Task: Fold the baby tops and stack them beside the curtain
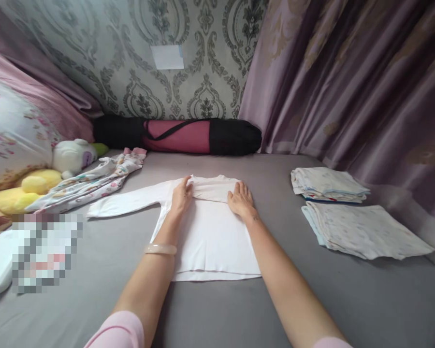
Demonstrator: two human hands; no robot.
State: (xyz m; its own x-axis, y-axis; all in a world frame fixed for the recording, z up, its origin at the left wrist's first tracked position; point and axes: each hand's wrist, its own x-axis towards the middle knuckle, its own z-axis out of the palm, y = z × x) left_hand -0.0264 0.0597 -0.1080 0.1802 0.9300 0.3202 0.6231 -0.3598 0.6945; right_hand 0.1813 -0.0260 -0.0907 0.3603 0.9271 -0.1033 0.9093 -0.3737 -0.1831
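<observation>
- Nearest us, two pink cuffs (pixel 121 328) frame bare forearms reaching over the grey sheet (pixel 210 319).
- At far left we see the yellow plush toy (pixel 36 186), with the patterned garment (pixel 101 179) lying loosely just beside it.
- Next comes the outstretched sleeve (pixel 126 200) of the white shirt (pixel 217 241); the shirt lies flat at the middle of the sheet, hem near, collar far. We judge the sleeve limp, best lifted at its cuff and shoulder together.
- The left hand (pixel 182 195) touches the shirt's left shoulder; we cannot tell whether its fingers pinch fabric or merely rest.
- Across the chest lies a folded band (pixel 210 188), apparently the other sleeve. We expect thin, light, soft cloth that wrinkles easily but hardly breaks; flat palms suit it, with shoulders and hem corners as holds.
- The right hand (pixel 241 199) lies open on the right shoulder, fingers extended, gripping nothing that we can see.
- At right, well apart, sit two folded piles, one far (pixel 329 183), one near (pixel 369 229).
</observation>
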